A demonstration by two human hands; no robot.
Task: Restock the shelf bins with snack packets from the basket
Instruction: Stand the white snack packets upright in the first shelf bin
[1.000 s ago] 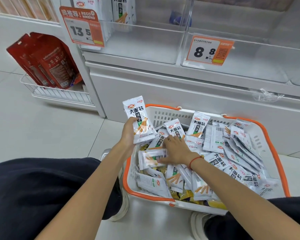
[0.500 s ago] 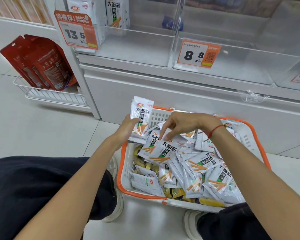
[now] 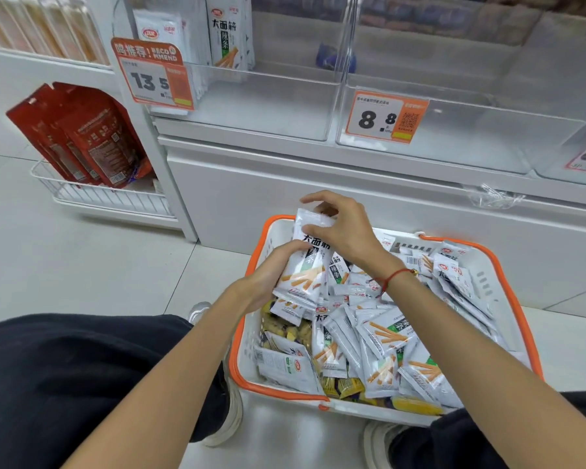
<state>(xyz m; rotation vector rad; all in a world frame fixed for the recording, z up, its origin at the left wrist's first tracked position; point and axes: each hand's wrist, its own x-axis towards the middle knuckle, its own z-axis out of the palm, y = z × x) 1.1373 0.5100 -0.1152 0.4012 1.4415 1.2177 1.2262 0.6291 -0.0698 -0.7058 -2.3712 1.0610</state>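
A white basket with an orange rim stands on the floor, full of several white snack packets. My left hand grips a small stack of white packets upright over the basket's far left corner. My right hand is at the top of that stack, thumb and fingers pinching the upper edge of the front packet. Above, the clear left shelf bin holds a few of the same packets standing at its back left.
A second clear bin with an 8.8 price tag sits to the right of the first. Red pouches stand in a white wire rack at the left. My knees and shoes flank the basket on the tiled floor.
My right hand lifted out of the basket with a packet and brought it onto the stack held by my left hand. The camera tilted up slightly toward the shelf.
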